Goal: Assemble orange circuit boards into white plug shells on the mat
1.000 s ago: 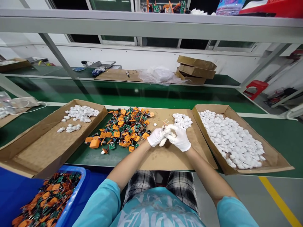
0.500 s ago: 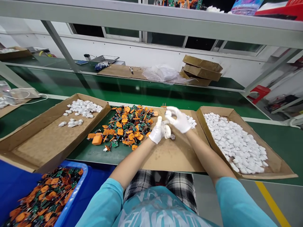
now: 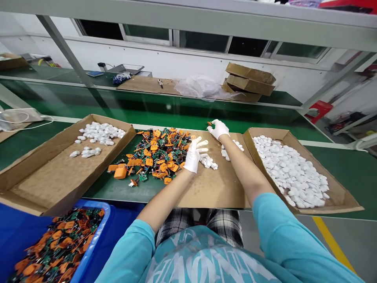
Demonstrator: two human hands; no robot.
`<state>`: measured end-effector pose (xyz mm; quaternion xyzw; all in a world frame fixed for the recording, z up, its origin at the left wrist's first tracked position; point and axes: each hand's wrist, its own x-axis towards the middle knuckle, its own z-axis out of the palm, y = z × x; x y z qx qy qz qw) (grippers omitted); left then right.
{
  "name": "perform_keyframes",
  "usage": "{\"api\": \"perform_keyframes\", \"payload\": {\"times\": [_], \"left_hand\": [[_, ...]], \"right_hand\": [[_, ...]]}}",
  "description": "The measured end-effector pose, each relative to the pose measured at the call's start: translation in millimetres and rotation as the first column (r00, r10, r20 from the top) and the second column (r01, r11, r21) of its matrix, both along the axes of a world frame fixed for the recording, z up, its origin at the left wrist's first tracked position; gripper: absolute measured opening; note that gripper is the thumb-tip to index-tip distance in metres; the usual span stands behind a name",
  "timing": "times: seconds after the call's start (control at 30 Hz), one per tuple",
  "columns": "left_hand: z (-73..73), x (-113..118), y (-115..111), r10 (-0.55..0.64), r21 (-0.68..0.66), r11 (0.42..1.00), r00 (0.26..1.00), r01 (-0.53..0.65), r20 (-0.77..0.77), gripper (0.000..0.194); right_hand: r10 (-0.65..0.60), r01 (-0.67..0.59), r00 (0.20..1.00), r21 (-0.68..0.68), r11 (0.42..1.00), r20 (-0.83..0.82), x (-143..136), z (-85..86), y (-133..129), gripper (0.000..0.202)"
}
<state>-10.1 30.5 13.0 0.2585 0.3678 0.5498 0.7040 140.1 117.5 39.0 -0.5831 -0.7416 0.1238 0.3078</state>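
My left hand (image 3: pixel 193 155), in a white glove, is open with its fingers spread. It is over the brown cardboard sheet (image 3: pixel 218 192), at the right side of a heap of orange plug pieces with green circuit boards (image 3: pixel 151 153). Small white caps (image 3: pixel 208 161) lie just right of its fingers. My right hand (image 3: pixel 219 129), also gloved, reaches to the sheet's far edge by the green belt. A small orange plug piece (image 3: pixel 209 123) is between its thumb and forefinger; the finger contact is too small to see clearly. More white caps (image 3: pixel 225 152) lie below that hand.
A cardboard tray (image 3: pixel 59 181) holding some white caps stands at left. Another cardboard tray (image 3: pixel 344 196), full of white caps, is at right. A blue bin (image 3: pixel 98 228) with more orange pieces sits at lower left. Cardboard boxes (image 3: pixel 250 84) are stacked at the back.
My hands, close together before, have moved apart. The right hand went up and away to the far edge with the piece. My left hand's fingers have spread, uncovering white caps.
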Motion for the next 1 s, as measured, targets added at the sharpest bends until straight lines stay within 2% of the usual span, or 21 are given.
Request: {"api": "perform_keyframes", "payload": {"times": [0.13,0.17,0.2,0.27,0.3,0.37,0.43,0.5,0.57,0.67,0.83,0.9,1.0], "left_hand": [[-8.7,5,-2,0.038,0.11,0.994,0.994,-0.027,-0.101,0.052],[-11.2,6,-3,0.053,0.144,0.989,0.989,-0.032,-0.141,0.05],[-13.9,8,-5,0.064,0.187,0.982,0.98,-0.029,-0.186,0.049],[-19.0,10,-9,0.046,0.28,0.959,0.95,0.045,-0.31,0.052],[-21.3,10,-11,0.022,0.317,0.942,0.918,0.114,-0.396,0.055],[-24.6,11,-16,-0.015,0.355,0.89,0.795,0.287,-0.606,0.064],[-25.8,12,-21,0.017,0.356,0.815,0.595,0.458,-0.804,0.071],[-25.4,11,-23,0.085,0.327,0.737,0.399,0.591,-0.913,0.073],[-24.6,10,-24,0.123,0.278,0.685,0.27,0.674,-0.955,0.072],[-24.5,9,-22,0.142,0.222,0.663,0.172,0.715,-0.975,0.07],[-23.4,7,-19,0.181,0.158,0.624,0.055,0.766,-0.982,0.066],[-22.2,7,-19,0.21,0.163,0.588,0.046,0.792,-0.977,0.049],[-21.9,9,-19,0.217,0.221,0.553,0.117,0.803,-0.969,0.033]], "right_hand": [[0.091,-0.086,0.995,-0.083,0.993,0.047,18,-4.5,-45,0.023],[0.138,-0.129,0.988,-0.137,0.982,0.065,22,-8.1,-60,0.022],[0.248,-0.219,0.964,-0.238,0.946,0.098,25,-12.4,-76,0.023],[0.316,-0.255,0.933,-0.303,0.918,0.174,24,-21.4,-106,0.022],[0.299,-0.233,0.925,-0.274,0.933,0.233,22,-25.5,-119,0.022],[0.215,-0.151,0.916,-0.206,0.967,0.34,14,-31.4,-137,0.02],[0.155,-0.09,0.905,-0.178,0.98,0.395,7,-34.0,-146,0.017],[0.141,-0.068,0.899,-0.186,0.98,0.415,4,-34.2,-149,0.018],[0.137,-0.057,0.903,-0.201,0.978,0.407,6,-34.7,-149,0.023],[0.093,-0.025,0.949,-0.222,0.975,0.301,15,-40.0,-151,0.028],[0.03,-0.04,0.998,-0.197,0.98,-0.053,33,-55.4,-156,0.033],[0.017,-0.052,0.979,-0.168,0.984,-0.201,37,-59.0,-159,0.033],[0.009,-0.039,0.963,-0.105,0.994,-0.271,37,-60.2,-162,0.031]]}}
